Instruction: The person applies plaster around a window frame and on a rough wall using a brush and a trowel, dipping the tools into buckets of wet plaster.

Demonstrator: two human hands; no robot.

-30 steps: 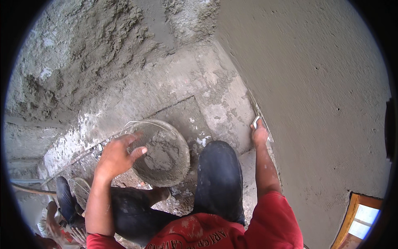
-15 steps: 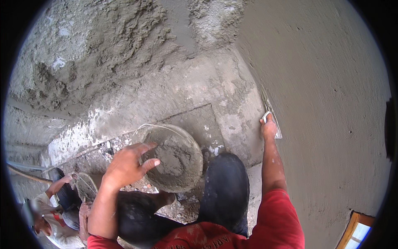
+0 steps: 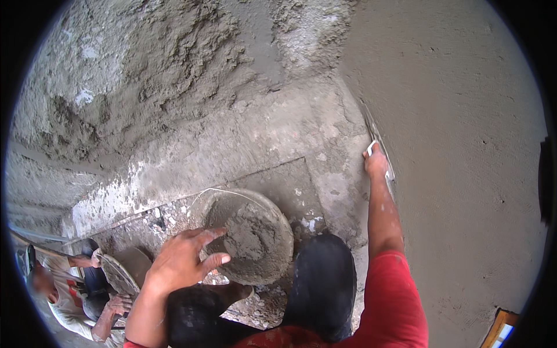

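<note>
My right hand [image 3: 376, 162] is closed round the pale handle of a plastering trowel [image 3: 372, 126]. The long, thin blade lies almost edge-on along the lower side of the grey plastered wall [image 3: 458, 145] on the right. Over the left rim of a round bucket [image 3: 288, 246], my left hand [image 3: 184, 259] hovers with thumb and fingers apart, holding nothing. Wet grey mortar [image 3: 252, 235] lies heaped inside the bucket, whose thin wire handle rests toward the far side. I cannot tell whether the left fingertips touch the rim.
At the lower left a co-worker [image 3: 72, 290] grips another bucket [image 3: 136, 264] with both hands. Rough, lumpy mortar [image 3: 151, 64] covers the surface at the far left. Rubble lies around my bucket, close to my knees. A wooden frame [image 3: 498, 329] sits at the lower right.
The trowel blade has turned more edge-on, and my right hand has shifted slightly up the wall. The co-worker's bucket is more tilted into view. My left hand stays open beside the mortar bucket.
</note>
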